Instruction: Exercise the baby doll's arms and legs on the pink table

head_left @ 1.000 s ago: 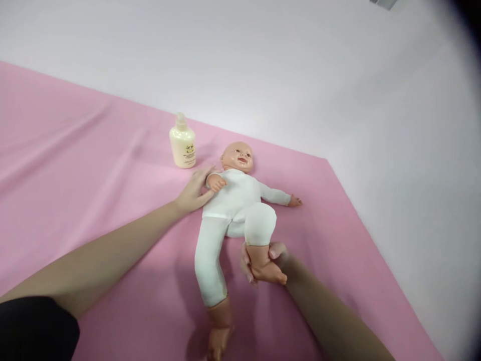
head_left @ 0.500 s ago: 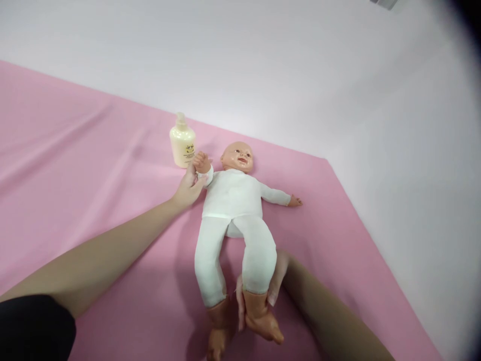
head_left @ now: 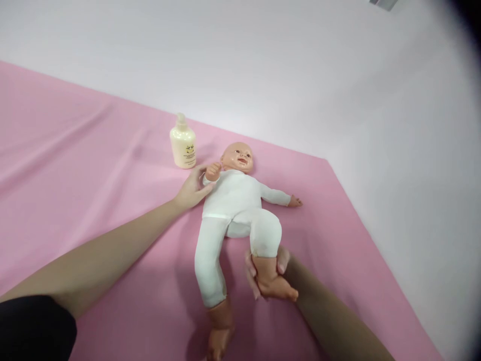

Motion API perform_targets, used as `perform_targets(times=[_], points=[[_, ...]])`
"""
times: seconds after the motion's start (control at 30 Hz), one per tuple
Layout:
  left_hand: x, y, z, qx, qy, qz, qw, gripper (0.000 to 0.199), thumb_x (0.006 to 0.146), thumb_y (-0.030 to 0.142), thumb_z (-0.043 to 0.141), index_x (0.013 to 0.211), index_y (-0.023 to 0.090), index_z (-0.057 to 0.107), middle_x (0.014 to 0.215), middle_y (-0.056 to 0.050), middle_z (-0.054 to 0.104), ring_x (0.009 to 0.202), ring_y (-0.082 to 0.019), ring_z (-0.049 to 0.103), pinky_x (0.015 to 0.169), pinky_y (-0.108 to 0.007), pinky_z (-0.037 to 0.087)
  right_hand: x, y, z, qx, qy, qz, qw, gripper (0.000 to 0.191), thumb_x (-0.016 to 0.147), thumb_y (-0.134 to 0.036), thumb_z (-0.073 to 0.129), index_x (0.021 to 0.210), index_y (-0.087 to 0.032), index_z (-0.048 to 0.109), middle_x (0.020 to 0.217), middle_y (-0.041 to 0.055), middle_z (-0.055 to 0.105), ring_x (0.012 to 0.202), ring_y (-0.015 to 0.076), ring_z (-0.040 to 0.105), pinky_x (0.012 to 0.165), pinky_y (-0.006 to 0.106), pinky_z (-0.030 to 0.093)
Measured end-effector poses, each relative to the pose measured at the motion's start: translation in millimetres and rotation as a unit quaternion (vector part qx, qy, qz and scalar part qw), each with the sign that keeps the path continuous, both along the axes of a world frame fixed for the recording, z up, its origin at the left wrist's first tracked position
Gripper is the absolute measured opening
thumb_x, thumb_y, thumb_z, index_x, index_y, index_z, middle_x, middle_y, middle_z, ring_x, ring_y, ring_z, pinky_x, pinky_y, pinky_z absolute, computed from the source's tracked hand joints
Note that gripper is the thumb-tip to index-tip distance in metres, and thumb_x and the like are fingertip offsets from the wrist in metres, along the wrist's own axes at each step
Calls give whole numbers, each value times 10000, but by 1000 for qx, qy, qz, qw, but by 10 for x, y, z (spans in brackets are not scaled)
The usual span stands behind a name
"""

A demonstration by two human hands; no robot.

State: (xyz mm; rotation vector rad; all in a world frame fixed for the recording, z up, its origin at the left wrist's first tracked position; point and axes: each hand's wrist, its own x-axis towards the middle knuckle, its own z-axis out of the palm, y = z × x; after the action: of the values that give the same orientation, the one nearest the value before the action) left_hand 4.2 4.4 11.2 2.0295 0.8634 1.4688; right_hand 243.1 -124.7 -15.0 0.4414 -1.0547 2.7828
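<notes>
In the head view, the doll [head_left: 232,198] lies on its back at the centre of the frame, head toward the top, on a pink cloth [head_left: 131,306]. The person's left hand [head_left: 191,188], left of centre, is closed around the raised forearm [head_left: 211,179] near the doll's wrist, thumb on the near side and fingers mostly hidden behind it. The right hand [head_left: 284,258], below and right of centre, grips the ankle of the bent leg [head_left: 266,233], fingers on one side and thumb on the other, the palm hidden behind the foot [head_left: 276,287]. The other leg [head_left: 211,260] stretches toward the bottom edge. Handling arm and leg well seems to call for a light, encircling hold, with the ankle supported from beneath, the knee bent along its natural line rather than twisted outward, and the forearm guided without tugging at the shoulder. Pulling both limbs hard could drag the body askew. The pump bottle [head_left: 183,148] stands upright in the upper left-centre, near the left fingers, so that elbow and wrist are best kept clear of it.
</notes>
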Motion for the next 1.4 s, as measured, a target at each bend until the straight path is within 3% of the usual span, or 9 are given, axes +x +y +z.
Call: perform_targets(times=[0.17,0.3,0.53,1.0,1.2,1.27,1.4], points=[[-2,-67,14,-49,33,-27,998,419,762,330,667,1102,178,475,1118,-101,607,1056,-223,590,907,-386,479,111,-15,5,-38,-75,-145,986,526,614,-562,680,908,-176,478,689,39,658,524,153,598,465,262,492],[-6,-74,10,-47,55,-41,997,421,739,343,682,1066,178,475,1127,-110,619,1060,-232,592,875,-375,478,79,-29,119,-70,-94,-299,947,446,716,-559,557,916,-165,497,627,2,601,460,99,461,404,212,411],[21,-123,135,9,145,-22,989,300,707,287,652,970,218,523,1117,-51,638,1056,-241,567,955,-427,404,26,-7,250,-121,-135,-389,903,424,765,-543,490,887,-143,557,538,-31,475,443,72,278,383,172,298],[12,-104,113,52,172,-21,984,334,712,267,647,1019,214,524,1130,-62,636,1097,-250,551,976,-434,390,30,-5,214,-101,-117,-355,922,425,770,-541,498,927,-148,532,590,-19,513,448,76,306,389,184,329],[10,-100,39,17,84,-14,996,384,723,309,682,1028,195,477,1092,-97,628,1032,-237,587,862,-398,467,67,-52,146,-70,-125,-319,937,460,732,-560,540,949,-157,490,655,10,597,446,94,436,397,223,396],[12,-83,-2,-12,43,-8,999,409,731,333,686,1040,190,460,1087,-101,613,1025,-228,590,849,-380,479,74,-61,91,-58,-108,-275,953,464,718,-536,572,969,-155,490,718,48,649,465,121,525,403,234,412],[12,-28,-50,-44,-19,35,998,393,743,370,679,1017,195,459,1043,-63,594,1019,-205,581,931,-384,454,45,-54,20,-21,-96,-109,989,515,614,-440,719,981,-141,515,866,125,699,634,201,659,504,272,481]])
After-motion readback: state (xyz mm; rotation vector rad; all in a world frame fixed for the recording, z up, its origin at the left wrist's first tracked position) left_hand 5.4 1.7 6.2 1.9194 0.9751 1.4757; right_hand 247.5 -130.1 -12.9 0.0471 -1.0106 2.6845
